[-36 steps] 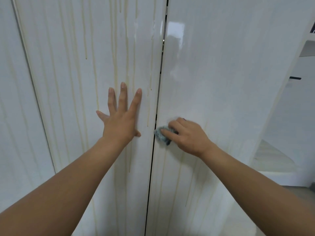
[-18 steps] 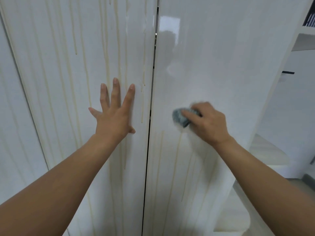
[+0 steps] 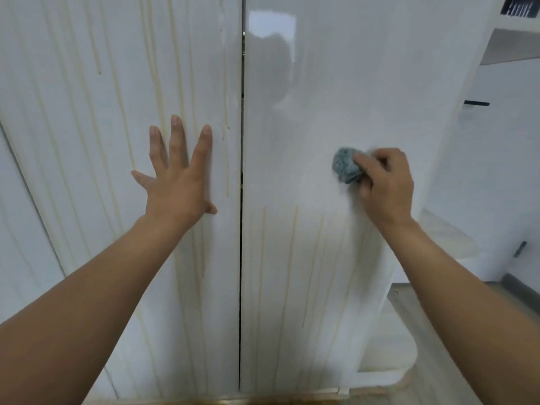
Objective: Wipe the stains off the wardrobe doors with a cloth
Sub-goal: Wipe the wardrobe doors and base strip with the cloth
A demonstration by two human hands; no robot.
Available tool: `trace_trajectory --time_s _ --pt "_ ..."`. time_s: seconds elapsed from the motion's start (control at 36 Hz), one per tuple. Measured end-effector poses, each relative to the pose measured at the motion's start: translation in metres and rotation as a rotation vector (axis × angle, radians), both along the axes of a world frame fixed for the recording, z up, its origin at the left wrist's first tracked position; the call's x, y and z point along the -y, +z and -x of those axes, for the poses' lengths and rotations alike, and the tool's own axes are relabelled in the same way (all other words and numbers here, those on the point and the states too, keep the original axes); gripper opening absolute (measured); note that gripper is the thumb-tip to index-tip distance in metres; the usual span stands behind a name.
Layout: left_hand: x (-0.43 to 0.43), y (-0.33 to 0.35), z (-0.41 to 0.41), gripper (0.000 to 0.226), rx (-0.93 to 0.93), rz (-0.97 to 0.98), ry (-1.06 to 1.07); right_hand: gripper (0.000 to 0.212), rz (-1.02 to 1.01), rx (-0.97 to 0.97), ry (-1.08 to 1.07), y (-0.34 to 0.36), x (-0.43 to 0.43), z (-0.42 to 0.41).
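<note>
Head view: I count two streaked doors [image 3: 315, 83], left hand [image 3: 178, 182] splayed flat on one, right hand [image 3: 385, 185] gripping one cloth [image 3: 344, 166], shelf [image 3: 514, 45] beyond.

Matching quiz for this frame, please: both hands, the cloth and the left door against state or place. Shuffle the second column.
1 left hand
2 right hand
3 cloth
4 left door

a grey-blue, bunched up
b flat on left door, fingers spread
c yellowish-streaked over its whole height
d grips cloth against right door

Pairs: 1-b, 2-d, 3-a, 4-c
</note>
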State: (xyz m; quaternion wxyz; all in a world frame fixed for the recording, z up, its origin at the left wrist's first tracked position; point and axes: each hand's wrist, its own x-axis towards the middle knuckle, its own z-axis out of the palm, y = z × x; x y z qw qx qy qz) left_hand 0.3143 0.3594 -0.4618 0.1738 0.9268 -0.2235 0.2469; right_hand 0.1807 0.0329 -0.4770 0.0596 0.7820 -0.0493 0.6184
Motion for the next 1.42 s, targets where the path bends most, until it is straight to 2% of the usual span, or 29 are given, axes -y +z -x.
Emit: trace_trajectory --time_s 0.06,0.14,0.33,0.39,0.47,0.56,0.61,0.72,0.78,0.83,0.89,0.94,1.06,1.11,1.17,1.25,1.31,1.36,1.42 --pt "-0.001 -0.006 0.0 0.151 0.028 0.013 0.007 0.038 -0.162 0.122 -0.003 0.014 0.007 0.0" --pt "-0.002 -0.035 0.004 0.151 0.046 0.034 0.016 0.036 -0.174 0.109 0.038 -0.004 0.002 -0.004" --pt "0.006 -0.111 0.005 0.164 0.06 -0.11 -0.032 0.021 0.328 -0.254 0.133 -0.096 0.003 0.001" --pt "0.01 -0.116 0.0 0.165 0.073 -0.093 -0.045 0.018 0.359 -0.277 0.081 -0.093 0.011 0.006" --pt "0.015 -0.12 -0.006 0.167 0.074 -0.082 -0.048 0.023 0.154 -0.15 0.018 -0.07 0.028 0.013" --pt "0.016 -0.12 -0.009 0.167 0.058 -0.083 -0.043 0.034 -0.11 0.147 0.002 -0.051 0.046 0.013" --pt "0.017 -0.119 -0.01 0.166 0.055 -0.086 -0.038 0.038 -0.16 0.176 -0.002 -0.052 0.045 0.011" --pt "0.016 -0.12 -0.011 0.166 0.072 -0.083 -0.032 0.025 0.016 -0.111 0.03 -0.081 0.04 0.016" --pt "0.016 -0.121 -0.011 0.166 0.082 -0.084 -0.033 0.028 0.067 -0.229 0.041 -0.087 0.044 0.021" --pt "0.017 -0.121 -0.011 0.166 0.087 -0.083 -0.032 0.022 0.212 -0.272 0.093 -0.086 0.052 0.024" --pt "0.017 -0.121 -0.011 0.166 0.097 -0.083 -0.031 0.027 0.341 -0.279 0.111 -0.078 0.063 0.025" --pt "0.017 -0.121 -0.011 0.167 0.098 -0.083 -0.03 0.024 0.292 -0.219 0.088 -0.067 0.068 0.026" --pt "0.018 -0.12 -0.01 0.164 0.084 -0.08 -0.022 0.036 -0.158 0.072 0.04 -0.065 0.075 0.028" --pt "0.018 -0.119 -0.01 0.162 0.079 -0.077 -0.017 0.036 -0.307 0.145 0.041 -0.076 0.067 0.024" --pt "0.018 -0.118 -0.009 0.163 0.077 -0.078 -0.014 0.034 -0.276 0.056 0.059 -0.096 0.054 0.022" --pt "0.018 -0.12 -0.01 0.163 0.081 -0.079 -0.018 0.023 -0.047 -0.185 0.104 -0.124 0.053 0.027" --pt "0.019 -0.12 -0.011 0.163 0.087 -0.08 -0.017 0.024 0.068 -0.25 0.111 -0.12 0.066 0.031" --pt "0.018 -0.121 -0.011 0.163 0.1 -0.084 -0.02 0.023 0.079 -0.197 0.103 -0.107 0.077 0.034" --pt "0.019 -0.121 -0.011 0.163 0.102 -0.088 -0.021 0.031 -0.09 -0.05 0.087 -0.093 0.08 0.037"
